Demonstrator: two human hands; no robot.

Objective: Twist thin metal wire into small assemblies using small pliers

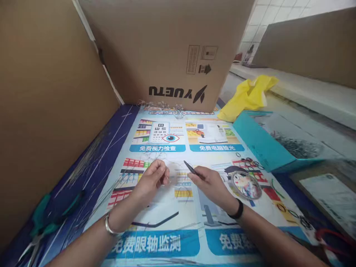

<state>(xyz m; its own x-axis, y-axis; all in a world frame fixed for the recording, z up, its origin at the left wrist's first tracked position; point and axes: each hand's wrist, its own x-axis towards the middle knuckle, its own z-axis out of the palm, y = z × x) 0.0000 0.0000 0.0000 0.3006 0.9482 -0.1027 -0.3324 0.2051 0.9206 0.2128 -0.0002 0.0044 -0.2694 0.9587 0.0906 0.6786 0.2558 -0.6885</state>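
Observation:
In the middle of the head view, my left hand (155, 176) is closed in a pinch on a thin wire (174, 163), which arcs faintly toward the other hand. My right hand (208, 181) grips slim black tweezers (190, 167), their pointed tip aimed up and to the left. A small gap separates the tweezers' tip from my left fingers. Whether the tip touches the wire is too fine to make out. Just right of my right hand, a round clear container (246, 185) holds small colourful pieces.
Green-handled pliers (41, 218) and loose wire strands (86, 159) lie at left. Cardboard panels (167, 48) stand behind and to the left. At right are a teal box (258, 144), a yellow cloth (247, 97), small rings (249, 162) and a red-handled tool (333, 237).

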